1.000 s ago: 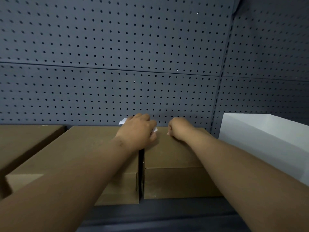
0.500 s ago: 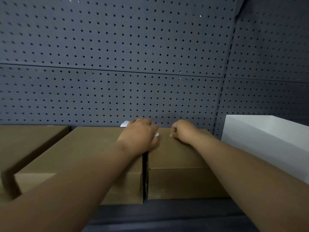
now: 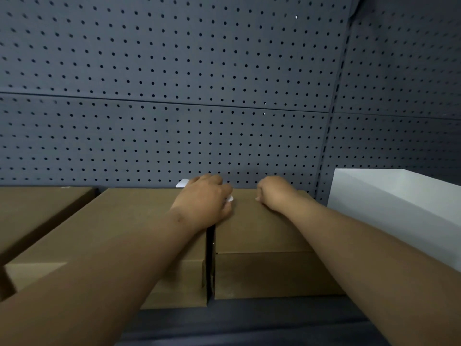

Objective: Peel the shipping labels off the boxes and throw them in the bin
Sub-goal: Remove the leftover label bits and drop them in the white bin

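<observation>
At frame centre, the left hand [image 3: 203,199] grips a white label [image 3: 182,183] lifting off the box [image 3: 119,221]. The right hand [image 3: 274,193], curled, presses the neighbouring box [image 3: 262,226]. Best to peel low and slowly, keeping the paper untorn.

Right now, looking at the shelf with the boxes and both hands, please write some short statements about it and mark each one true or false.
1. The left hand rests on top of the brown boxes, with bits of white label showing at its edges. True.
2. The right hand is inside the white bin. False: it lies on the right brown box, and the white bin stands apart to the right.
3. A dark gap separates the middle box from the right brown box. True.
4. The wall behind is plain brick. False: it is a grey pegboard full of holes.
5. Both boxes stand open. False: their tops are closed.
</observation>
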Tool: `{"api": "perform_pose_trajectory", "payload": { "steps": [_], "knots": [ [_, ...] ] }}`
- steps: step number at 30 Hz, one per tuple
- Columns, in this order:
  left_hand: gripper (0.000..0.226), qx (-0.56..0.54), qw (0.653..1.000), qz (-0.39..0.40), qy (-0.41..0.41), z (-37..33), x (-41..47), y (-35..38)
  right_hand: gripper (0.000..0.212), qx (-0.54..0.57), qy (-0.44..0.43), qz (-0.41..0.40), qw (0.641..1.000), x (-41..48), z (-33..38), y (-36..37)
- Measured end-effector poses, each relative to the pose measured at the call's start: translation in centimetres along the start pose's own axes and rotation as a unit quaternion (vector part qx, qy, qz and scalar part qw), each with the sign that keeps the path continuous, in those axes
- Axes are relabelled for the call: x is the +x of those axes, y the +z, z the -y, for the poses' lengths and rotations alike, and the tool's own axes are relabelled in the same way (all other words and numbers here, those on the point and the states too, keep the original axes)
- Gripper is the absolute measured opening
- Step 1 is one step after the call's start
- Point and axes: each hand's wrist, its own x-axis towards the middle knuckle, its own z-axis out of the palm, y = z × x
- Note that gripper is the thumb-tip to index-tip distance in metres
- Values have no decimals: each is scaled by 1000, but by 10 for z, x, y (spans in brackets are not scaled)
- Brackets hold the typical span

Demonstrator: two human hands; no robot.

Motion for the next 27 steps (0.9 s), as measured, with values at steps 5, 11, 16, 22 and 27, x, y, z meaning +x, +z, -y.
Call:
{"api": "perform_pose_trajectory", "payload": {
  "steps": [5,11,16,22,27],
  "knots": [
    [29,5,1000,-4,-10,0,4,-2,20,68,-16,-19,997,-21,-9,6],
    [29,1,1000,-12,-12,2,4,-5,26,49,39,-13,998,-28,-37,-4],
    [28,-7,1000,-17,-6,0,2,-5,12,121,-86,37,988,-52,-17,2],
    [27,-25,1000,-17,-4,-1,-1,-9,19,51,-7,17,999,-57,-44,-6],
    [27,-28,999,-21,5,-3,-3,-8,7,94,-157,72,980,-107,-27,-2]
  ]
}}
